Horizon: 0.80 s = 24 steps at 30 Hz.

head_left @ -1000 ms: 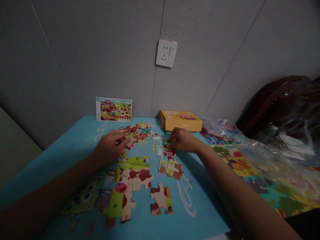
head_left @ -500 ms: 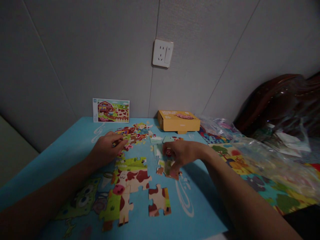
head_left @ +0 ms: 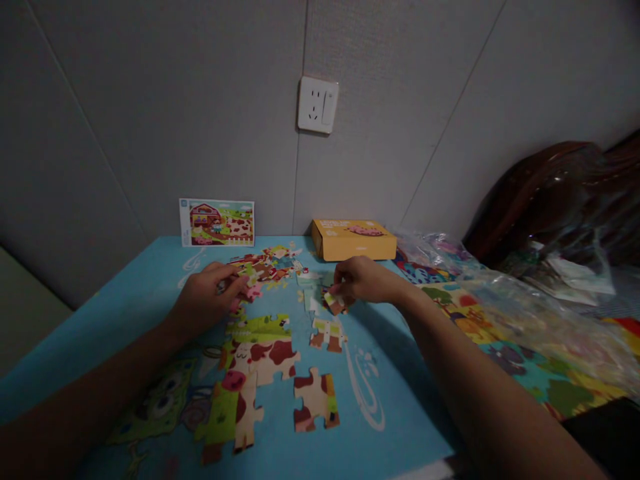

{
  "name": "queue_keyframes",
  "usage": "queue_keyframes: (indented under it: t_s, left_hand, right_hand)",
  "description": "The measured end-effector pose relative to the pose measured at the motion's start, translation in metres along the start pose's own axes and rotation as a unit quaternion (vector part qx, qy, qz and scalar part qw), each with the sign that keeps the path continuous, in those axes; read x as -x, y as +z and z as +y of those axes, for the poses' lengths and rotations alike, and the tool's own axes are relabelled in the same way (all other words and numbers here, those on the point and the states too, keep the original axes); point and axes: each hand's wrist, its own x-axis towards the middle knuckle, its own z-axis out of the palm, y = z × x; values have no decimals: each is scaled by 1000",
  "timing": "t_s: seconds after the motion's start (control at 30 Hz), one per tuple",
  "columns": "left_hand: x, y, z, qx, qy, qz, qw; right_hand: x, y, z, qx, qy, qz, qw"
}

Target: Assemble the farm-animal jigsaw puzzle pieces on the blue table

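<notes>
Joined puzzle pieces showing a cow [head_left: 267, 357] lie on the blue table, with a loose brown-and-cream piece [head_left: 316, 400] to their right. My left hand [head_left: 207, 293] is pinched around a green and pink puzzle piece [head_left: 250, 275] at the left edge of the farther pieces. Between the fingers of my right hand [head_left: 360, 280] is a brown and green puzzle piece [head_left: 336, 303], tilted above the table. Just below it lies a white-fenced piece [head_left: 327, 335]. Pale blue pieces [head_left: 310, 300] lie left of my right hand.
A picture card [head_left: 217, 223] leans on the wall at the back left. A yellow box [head_left: 354, 241] stands at the back. Clear plastic wrapping [head_left: 540, 313] covers colourful sheets on the right.
My right hand has moved back and up, away from the white-fenced piece, with a brown and green piece in its fingers. My left hand has stayed nearly in place. The view has shifted slightly.
</notes>
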Motion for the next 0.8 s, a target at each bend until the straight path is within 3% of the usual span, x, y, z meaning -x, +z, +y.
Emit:
queue_keyframes:
  t_s: [0.07, 0.2, 0.33, 0.5, 0.6, 0.7, 0.8]
  left_hand:
    - [-1, 0, 0, 0, 1, -2, 1000]
    - [-1, 0, 3, 11, 13, -1, 1000]
    - [6, 1, 16, 40, 74, -21, 996]
    - [14, 6, 27, 49, 156, -86, 983]
    - [8, 6, 16, 9, 145, -36, 989]
    - [0, 4, -7, -94, 52, 23, 994]
    - [-4, 5, -26, -165, -73, -15, 983]
  right_hand:
    - [-8, 7, 8, 5, 4, 40, 999]
    - [-20, 24, 13, -17, -13, 47, 999]
    - [-15, 37, -9, -73, -83, 100, 989]
    - [-9, 54, -39, -115, -190, 109, 969]
    - [-17, 57, -30, -97, -125, 178, 971]
    - [-29, 54, -9, -50, -9, 220, 974]
    - [-38, 50, 7, 9, 90, 202, 975]
